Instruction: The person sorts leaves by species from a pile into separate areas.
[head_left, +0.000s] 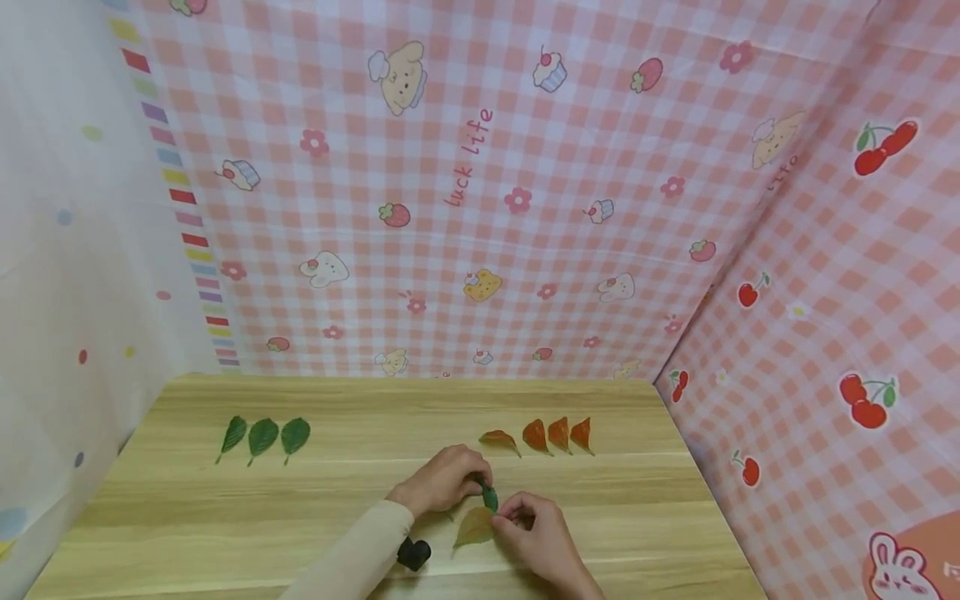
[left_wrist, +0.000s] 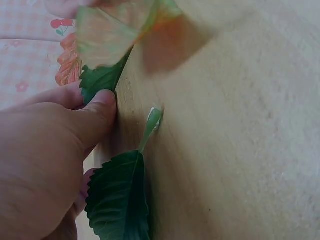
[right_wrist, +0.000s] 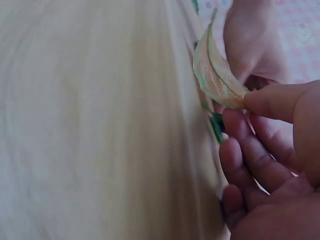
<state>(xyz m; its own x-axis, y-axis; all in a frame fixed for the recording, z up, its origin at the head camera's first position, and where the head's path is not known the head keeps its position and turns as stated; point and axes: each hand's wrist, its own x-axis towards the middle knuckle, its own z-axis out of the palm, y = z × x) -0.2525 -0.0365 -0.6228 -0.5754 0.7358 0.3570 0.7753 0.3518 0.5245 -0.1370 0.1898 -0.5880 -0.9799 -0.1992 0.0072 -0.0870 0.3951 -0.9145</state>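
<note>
My right hand [head_left: 542,537] pinches a pale yellow-orange leaf [head_left: 474,527] by its edge between thumb and forefinger; in the right wrist view this leaf [right_wrist: 212,72] curves upward above the table. Just to its left, my left hand [head_left: 448,479] pinches a dark green leaf [head_left: 490,497], its thumb lying against the serrated leaf [left_wrist: 102,80] in the left wrist view. Under that hand, a second green leaf [left_wrist: 120,197] shows with its pale stem on the wood; the head view mostly hides it. The two pinched leaves overlap in view.
At the back left of the wooden table [head_left: 352,417], three green leaves [head_left: 263,437] lie in a row. Several orange-red leaves [head_left: 535,436] form another row at the back right. A black object [head_left: 413,553] sits by my left wrist. Patterned cloth walls [head_left: 450,250] enclose the table.
</note>
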